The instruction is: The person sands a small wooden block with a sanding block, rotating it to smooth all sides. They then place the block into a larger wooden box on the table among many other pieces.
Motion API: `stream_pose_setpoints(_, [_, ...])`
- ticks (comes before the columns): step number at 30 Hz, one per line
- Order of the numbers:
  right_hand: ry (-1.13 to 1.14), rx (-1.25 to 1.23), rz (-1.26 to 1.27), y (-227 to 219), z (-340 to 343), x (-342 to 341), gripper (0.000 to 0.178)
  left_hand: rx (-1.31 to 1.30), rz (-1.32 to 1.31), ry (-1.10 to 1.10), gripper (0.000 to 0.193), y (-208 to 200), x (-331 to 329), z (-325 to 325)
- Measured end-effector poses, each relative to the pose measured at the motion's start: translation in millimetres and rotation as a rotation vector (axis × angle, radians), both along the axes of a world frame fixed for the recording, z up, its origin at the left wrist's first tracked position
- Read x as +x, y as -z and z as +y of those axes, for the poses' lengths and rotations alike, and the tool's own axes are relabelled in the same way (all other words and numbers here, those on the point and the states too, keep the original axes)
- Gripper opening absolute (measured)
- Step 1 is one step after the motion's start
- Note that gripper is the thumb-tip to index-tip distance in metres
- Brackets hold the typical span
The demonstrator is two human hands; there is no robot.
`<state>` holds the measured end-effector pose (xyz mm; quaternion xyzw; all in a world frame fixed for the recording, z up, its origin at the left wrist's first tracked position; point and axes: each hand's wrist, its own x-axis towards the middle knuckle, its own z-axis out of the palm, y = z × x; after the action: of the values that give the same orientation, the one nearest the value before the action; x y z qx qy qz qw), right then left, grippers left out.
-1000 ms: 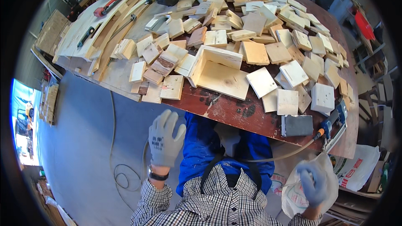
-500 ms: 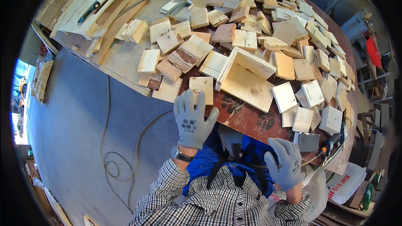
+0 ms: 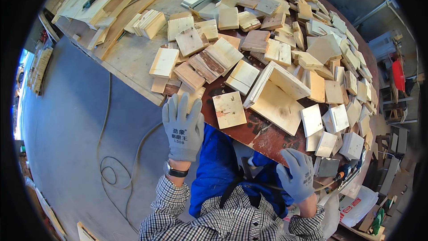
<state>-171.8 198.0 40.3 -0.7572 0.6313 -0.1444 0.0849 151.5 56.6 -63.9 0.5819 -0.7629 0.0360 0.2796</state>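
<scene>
At the near edge of the dark red table (image 3: 261, 134): left hand (image 3: 183, 131), gray-gloved, fingers extended and slightly spread, clasping nothing visible; fingertips overlap a corner block (image 3: 192, 93), contact cannot be told. Watch (image 3: 178, 172) on that wrist.

Right hand (image 3: 298, 178), matching glove, fingers loosely bent, nothing visible in it, just short of a gray block (image 3: 327, 168); contact with the table edge cannot be told.

Recent change: half a second ago the left hand overlapped the square block (image 3: 229, 109); now it is off to the left, at the corner block. The square block lies flat, slightly turned, with bare table between it and its left neighbor. Judged meaning: that piece is set apart, and attention has passed to the left cluster.

Beyond: one open-sided wooden box (image 3: 278, 111), right of the square block. Farther, one large heap of pale wooden blocks (image 3: 323, 49); long planks (image 3: 89, 4), far left. Below, on the floor, one looped hose (image 3: 108, 102).
</scene>
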Motion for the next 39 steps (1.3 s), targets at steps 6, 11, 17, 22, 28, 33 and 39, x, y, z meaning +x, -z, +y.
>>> stream_pose_setpoints(6, [0.034, -0.009, 0.034, 20, -9, -4, 0.046, -0.038, 0.068, 0.005, 0.044, 5, -1, -8])
stream_pose_setpoints(11, [0.031, -0.048, 0.006, 23, -12, -5, 0.045, -0.029, 0.158, 0.127, 0.058, -37, -17, -21])
stream_pose_setpoints(17, [0.001, -0.076, -0.030, 9, -4, -6, 0.043, 0.197, 0.011, 0.422, 0.099, -35, -39, -25])
stream_pose_setpoints(22, [0.025, -0.015, -0.036, 17, 35, -22, 0.039, 0.252, 0.048, 0.369, 0.105, -23, -44, -25])
stream_pose_setpoints(28, [0.095, -0.049, -0.049, 16, 51, -30, 0.039, 0.238, 0.159, 0.374, 0.108, -26, -44, -25])
stream_pose_setpoints(33, [0.100, -0.093, -0.025, 9, 48, -37, 0.040, 0.190, 0.136, 0.416, 0.106, -35, -37, -36])
stream_pose_setpoints(39, [0.105, -0.120, -0.025, 12, 45, -42, 0.041, 0.194, 0.031, 0.433, 0.099, -59, -30, -53])
